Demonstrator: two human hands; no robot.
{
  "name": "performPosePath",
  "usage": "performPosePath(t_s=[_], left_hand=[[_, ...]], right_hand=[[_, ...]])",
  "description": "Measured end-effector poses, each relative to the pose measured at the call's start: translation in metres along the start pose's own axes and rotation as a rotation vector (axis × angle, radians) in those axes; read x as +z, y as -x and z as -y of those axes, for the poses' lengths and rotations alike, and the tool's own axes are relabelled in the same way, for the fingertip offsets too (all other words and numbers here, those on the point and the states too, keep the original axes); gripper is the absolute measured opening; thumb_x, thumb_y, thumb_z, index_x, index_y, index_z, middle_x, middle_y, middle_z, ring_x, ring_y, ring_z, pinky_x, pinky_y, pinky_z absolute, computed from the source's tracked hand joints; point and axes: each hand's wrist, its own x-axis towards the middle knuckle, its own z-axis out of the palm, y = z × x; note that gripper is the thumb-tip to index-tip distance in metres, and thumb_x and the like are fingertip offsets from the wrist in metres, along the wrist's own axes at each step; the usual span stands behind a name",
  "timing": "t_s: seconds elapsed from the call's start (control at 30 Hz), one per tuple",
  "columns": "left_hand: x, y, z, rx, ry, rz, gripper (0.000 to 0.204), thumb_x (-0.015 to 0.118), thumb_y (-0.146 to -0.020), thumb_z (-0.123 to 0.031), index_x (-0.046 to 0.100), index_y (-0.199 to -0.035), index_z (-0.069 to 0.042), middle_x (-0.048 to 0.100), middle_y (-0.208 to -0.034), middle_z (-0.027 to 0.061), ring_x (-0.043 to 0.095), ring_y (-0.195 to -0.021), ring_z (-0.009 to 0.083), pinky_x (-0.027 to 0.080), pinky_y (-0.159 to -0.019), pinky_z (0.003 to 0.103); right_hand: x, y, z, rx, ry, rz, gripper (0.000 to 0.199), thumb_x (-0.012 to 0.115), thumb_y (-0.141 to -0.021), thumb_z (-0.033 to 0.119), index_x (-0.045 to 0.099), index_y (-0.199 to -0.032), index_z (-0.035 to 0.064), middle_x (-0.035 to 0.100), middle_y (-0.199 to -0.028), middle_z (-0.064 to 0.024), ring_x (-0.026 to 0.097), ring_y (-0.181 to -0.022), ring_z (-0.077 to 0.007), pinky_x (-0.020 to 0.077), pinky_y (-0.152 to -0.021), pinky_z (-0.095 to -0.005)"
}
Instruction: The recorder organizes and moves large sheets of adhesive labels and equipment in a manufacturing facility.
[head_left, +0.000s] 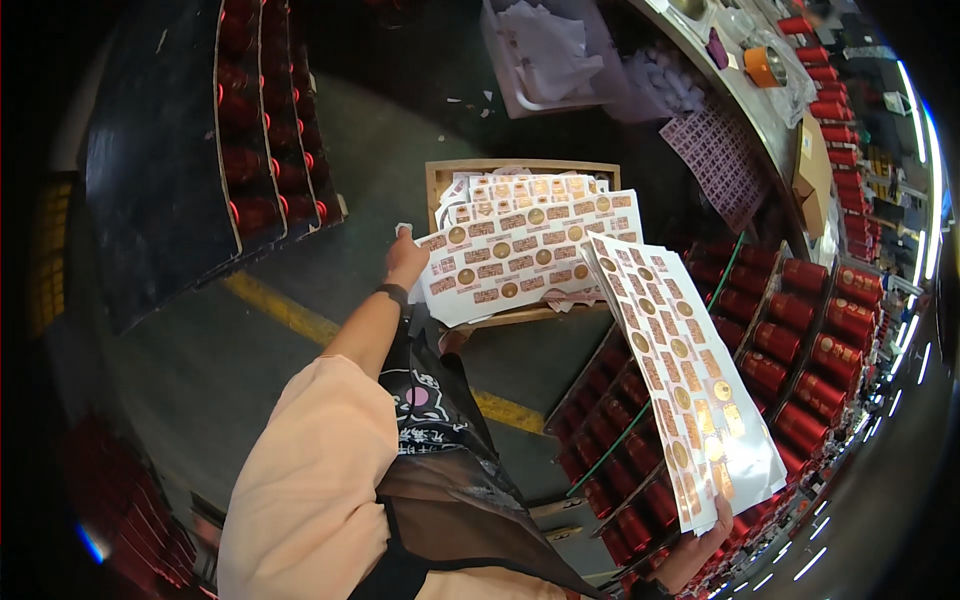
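Observation:
My left hand [405,262] is closed on the left edge of a white sticker sheet [530,245] printed with rows of gold and reddish-brown labels. A small white patch shows at its fingertips; I cannot tell what it is. This sheet lies over a shallow wooden tray [530,165], where more label sheets [530,188] are piled unevenly. My right hand [708,530] grips the lower end of a sticker sheet stack [690,370] with similar labels. That stack slants down to the right, its upper end beside the tray, and light glares off its lower part.
Red cylindrical canisters [790,340] stand in rows at right; more red containers [250,160] fill a rack at upper left. A plastic bin [550,60] holds white paper. A worktable [745,100] carries an orange tape roll [764,67]. A spent label sheet [715,160] hangs beside it.

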Motion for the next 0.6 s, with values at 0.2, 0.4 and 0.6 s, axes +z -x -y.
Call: performPosePath(t_s=[0.2,0.4,0.6], left_hand=[[0.032,0.033,-0.005,-0.001,0.535,0.131,0.050,0.071,-0.064,-0.022,0.055,-0.108,-0.004,0.064,-0.096,0.0179,0.063,-0.091,0.0333,0.048,-0.081,0.039],[0.055,0.079,-0.043,0.272,0.193,0.067,0.019,0.055,-0.076,-0.013,0.055,-0.092,-0.004,0.062,-0.088,0.0255,0.058,-0.086,0.0444,0.047,-0.075,0.047],[0.015,0.112,-0.070,0.460,0.294,0.069,0.011,0.051,-0.080,-0.010,0.052,-0.088,-0.001,0.060,-0.082,0.0264,0.060,-0.084,0.0421,0.046,-0.072,0.046]], right_hand=[[0.001,0.008,-0.033,0.475,-0.897,-0.040,0.041,0.038,-0.090,0.013,0.044,-0.116,-0.0181,0.054,-0.115,-0.0270,0.060,-0.100,-0.0275,0.0521,-0.085,-0.0329],[0.002,0.031,-0.041,0.429,-0.760,-0.097,0.043,0.038,-0.089,0.013,0.042,-0.118,-0.0197,0.053,-0.117,-0.0270,0.060,-0.101,-0.0284,0.0531,-0.084,-0.0342],[-0.005,0.037,-0.036,0.407,-0.901,-0.108,0.047,0.042,-0.087,0.011,0.036,-0.123,-0.0178,0.050,-0.120,-0.0271,0.058,-0.105,-0.0311,0.0519,-0.088,-0.0379]])
